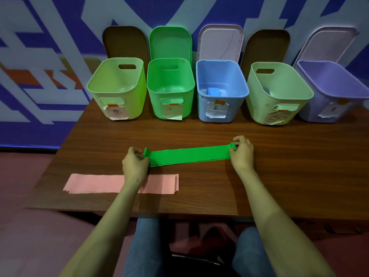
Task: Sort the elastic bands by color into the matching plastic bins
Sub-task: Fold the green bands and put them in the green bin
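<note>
Blue band [213, 91] lies in blue bin [221, 108]; green bin [169, 104] empty.

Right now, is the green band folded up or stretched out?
Stretched out. The left hand and right hand each pinch one end of the green band, holding it flat above the table.

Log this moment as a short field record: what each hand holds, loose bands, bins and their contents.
left hand: left hand pinches the left end of the green band
right hand: right hand pinches its right end
green band: stretched flat, low over the table
pink band: pink band lies flat on the table, partly under the left forearm
bins: five in a row, lids off
blue bin: blue bin holds a folded blue item
bright green bin: bright green bin looks empty
</note>
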`<move>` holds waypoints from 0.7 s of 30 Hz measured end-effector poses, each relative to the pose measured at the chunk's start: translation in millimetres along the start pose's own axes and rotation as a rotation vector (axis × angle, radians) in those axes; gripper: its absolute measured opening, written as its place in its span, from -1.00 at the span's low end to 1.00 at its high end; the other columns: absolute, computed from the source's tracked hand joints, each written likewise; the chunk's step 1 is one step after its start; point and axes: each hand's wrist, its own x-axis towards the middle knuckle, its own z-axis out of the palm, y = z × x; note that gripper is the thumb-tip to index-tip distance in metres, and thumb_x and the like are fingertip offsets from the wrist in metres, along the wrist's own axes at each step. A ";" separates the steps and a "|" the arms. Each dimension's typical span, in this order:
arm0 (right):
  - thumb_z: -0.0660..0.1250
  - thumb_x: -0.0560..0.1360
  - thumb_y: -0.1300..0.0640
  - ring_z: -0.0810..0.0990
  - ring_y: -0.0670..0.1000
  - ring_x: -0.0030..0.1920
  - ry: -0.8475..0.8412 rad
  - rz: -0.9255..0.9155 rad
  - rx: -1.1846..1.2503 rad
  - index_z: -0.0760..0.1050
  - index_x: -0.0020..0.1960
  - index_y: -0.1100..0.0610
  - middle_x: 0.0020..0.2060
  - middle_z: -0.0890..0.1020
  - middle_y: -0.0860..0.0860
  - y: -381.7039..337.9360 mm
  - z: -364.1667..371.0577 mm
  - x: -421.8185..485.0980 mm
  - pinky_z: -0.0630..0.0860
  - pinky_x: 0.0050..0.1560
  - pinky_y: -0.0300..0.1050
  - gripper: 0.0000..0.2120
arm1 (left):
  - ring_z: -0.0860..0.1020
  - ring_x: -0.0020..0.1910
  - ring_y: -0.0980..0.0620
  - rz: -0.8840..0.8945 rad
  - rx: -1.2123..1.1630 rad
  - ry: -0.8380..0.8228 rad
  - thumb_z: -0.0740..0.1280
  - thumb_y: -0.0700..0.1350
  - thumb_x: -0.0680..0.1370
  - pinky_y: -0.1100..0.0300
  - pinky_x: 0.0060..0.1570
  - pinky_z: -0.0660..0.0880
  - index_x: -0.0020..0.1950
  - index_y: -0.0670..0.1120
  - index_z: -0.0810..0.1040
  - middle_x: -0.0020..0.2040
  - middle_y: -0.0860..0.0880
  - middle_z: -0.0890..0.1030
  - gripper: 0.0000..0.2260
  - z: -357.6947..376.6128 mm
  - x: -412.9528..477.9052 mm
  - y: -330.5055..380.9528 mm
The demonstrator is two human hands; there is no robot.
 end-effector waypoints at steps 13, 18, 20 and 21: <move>0.21 0.57 0.07 0.41 0.03 0.16 -0.354 -0.693 -0.203 0.50 0.21 0.08 0.10 0.52 -0.01 -40.0 34.6 -62.0 0.35 0.20 -0.05 -0.75 | 0.24 0.31 -0.22 -0.250 0.447 -0.125 0.39 0.08 0.45 -0.03 0.27 0.25 0.26 -0.17 0.44 0.32 -0.22 0.30 -0.52 2.3 18.4 9.0; 0.20 0.57 0.09 0.37 -0.03 0.20 -0.317 -0.621 -0.209 0.49 0.22 0.01 0.12 0.49 -0.08 -39.5 38.3 -66.5 0.30 0.21 -0.09 -0.75 | 0.40 0.22 -0.25 -0.107 0.371 -0.131 0.33 -0.07 0.51 -0.05 0.17 0.37 0.30 -0.17 0.39 0.26 -0.25 0.39 -0.60 5.6 7.5 9.2; 0.21 0.56 0.10 0.38 -0.02 0.20 -0.311 -0.613 -0.194 0.50 0.22 0.01 0.13 0.50 -0.07 -38.7 37.5 -68.6 0.29 0.21 -0.09 -0.75 | 0.47 0.18 -0.26 -0.049 0.348 -0.109 0.31 -0.13 0.53 -0.01 0.03 0.41 0.32 -0.20 0.33 0.21 -0.25 0.48 -0.61 6.7 1.5 10.2; 0.22 0.56 0.10 0.39 -0.01 0.20 -0.312 -0.608 -0.182 0.50 0.22 0.02 0.13 0.50 -0.07 -38.7 36.9 -69.4 0.30 0.22 -0.07 -0.75 | 0.49 0.15 -0.26 -0.041 0.329 -0.092 0.30 -0.16 0.53 0.01 -0.04 0.39 0.31 -0.22 0.31 0.18 -0.25 0.51 -0.62 5.0 -1.2 12.0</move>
